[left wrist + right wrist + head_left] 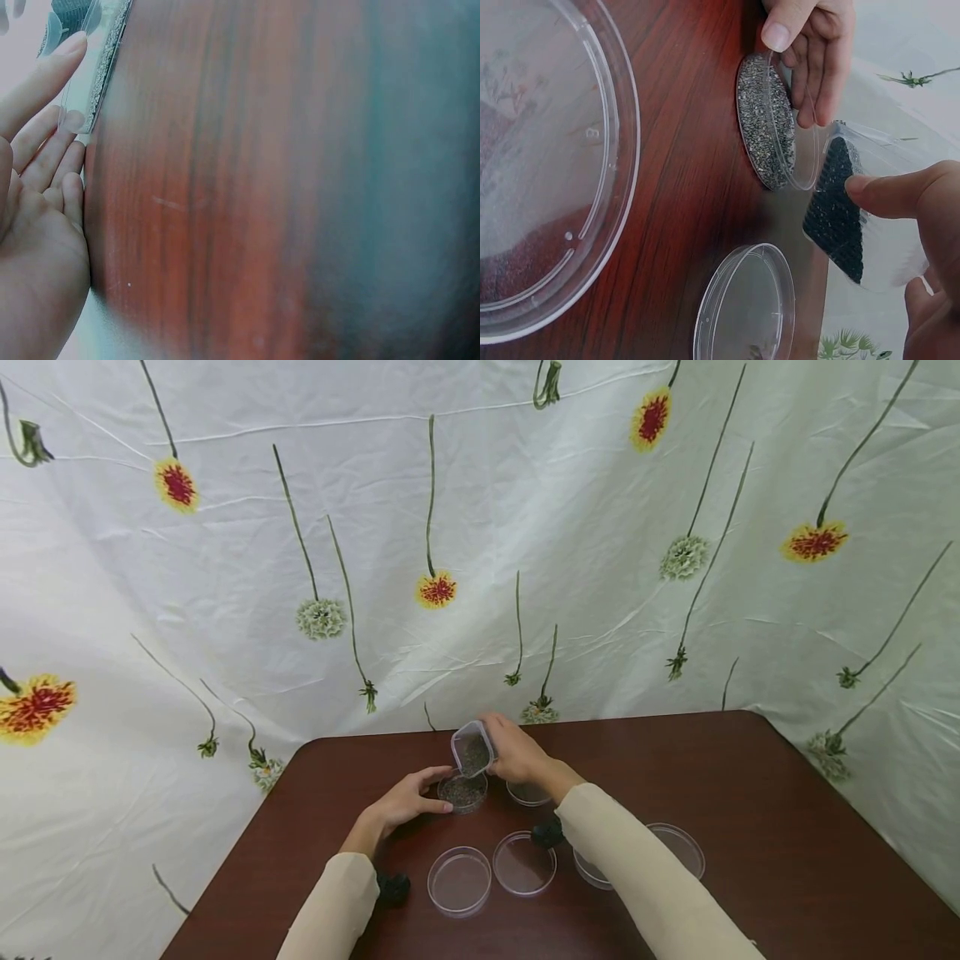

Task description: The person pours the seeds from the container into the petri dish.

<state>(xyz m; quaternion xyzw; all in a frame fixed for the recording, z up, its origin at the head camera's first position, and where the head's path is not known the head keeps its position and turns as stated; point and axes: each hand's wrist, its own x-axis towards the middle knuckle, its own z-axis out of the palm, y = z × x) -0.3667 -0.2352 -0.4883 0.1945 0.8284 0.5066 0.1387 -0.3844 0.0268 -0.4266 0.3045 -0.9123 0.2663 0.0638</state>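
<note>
A clear petri dish with a layer of grey speckled granules stands near the table's far edge. My left hand holds it from the left, thumb and fingers on either side of its rim; the left wrist view shows the thumb against the clear wall. My right hand grips a clear square plastic container, tilted with its mouth low over the dish. Dark granules lie along its lower side. Whether any are falling I cannot tell.
Another petri dish stands just right of the filled one, partly behind my right wrist. Nearer me are several more clear dishes, among them a left one, a middle one and one at right. A flowered white cloth hangs behind the table.
</note>
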